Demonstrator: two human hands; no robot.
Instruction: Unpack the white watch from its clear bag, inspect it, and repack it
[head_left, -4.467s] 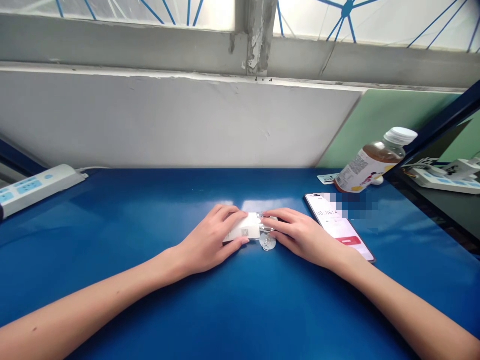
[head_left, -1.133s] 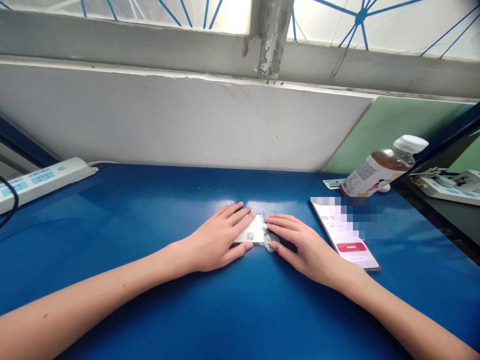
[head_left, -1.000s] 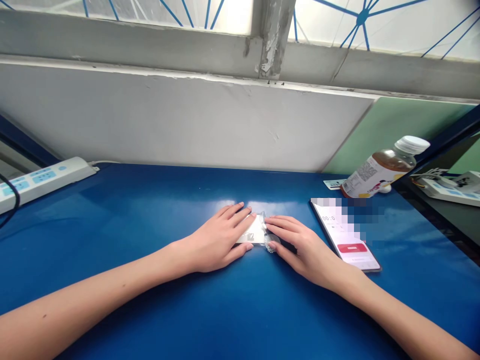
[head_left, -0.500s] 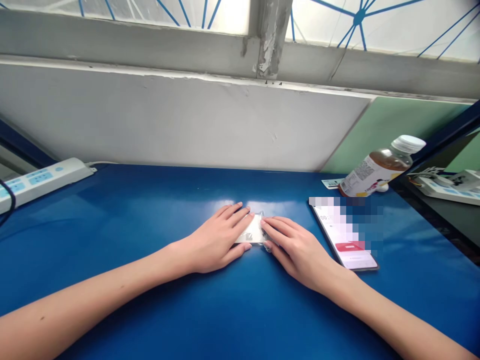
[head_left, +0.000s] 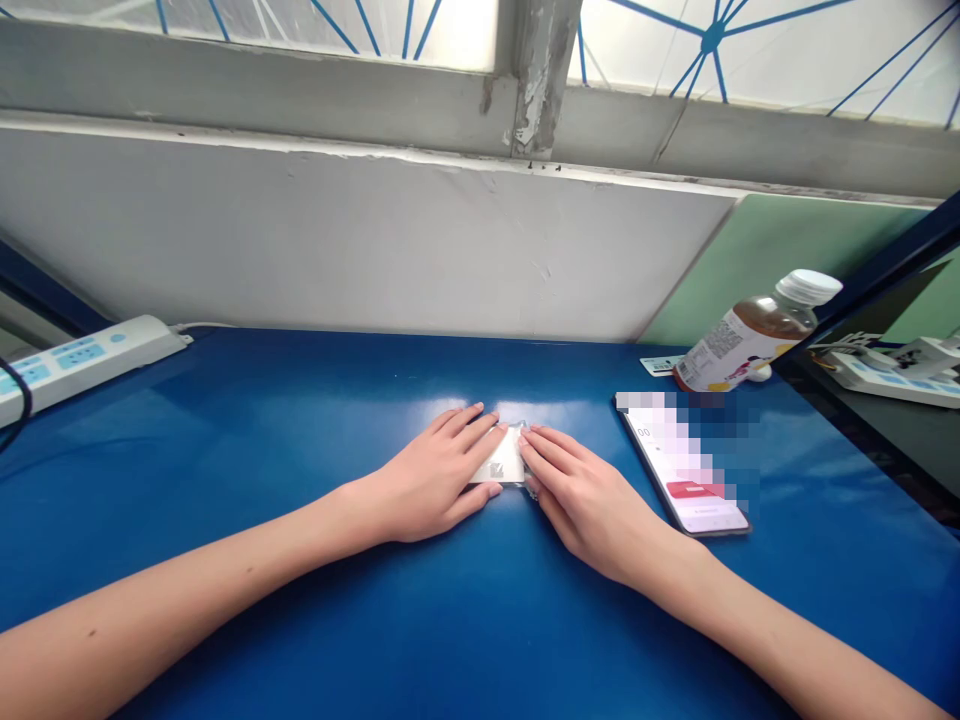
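Observation:
A small flat white packet (head_left: pixel 510 462) in clear plastic lies on the blue table, with a dark square mark on its near part. Across its left side rests my left hand (head_left: pixel 431 475), fingers stretched out flat and thumb along the near edge; much of the packet is hidden under it. My right hand (head_left: pixel 589 490) has its fingers pressed together on the crinkled clear plastic at the packet's right end. The fingertips and thumb there partly cover the plastic.
To the right lies a phone (head_left: pixel 682 470) with a lit, partly blurred screen. Behind it a drink bottle (head_left: pixel 746 340) with a white cap stands by a small card (head_left: pixel 658 366). Power strips sit at the left (head_left: pixel 90 360) and far right (head_left: pixel 892 375). A white wall (head_left: pixel 375 240) borders the table's back.
My right hand's fingers have drawn closer together and shifted slightly on the plastic. The packet's dark mark shows more plainly. My left hand stays nearly still.

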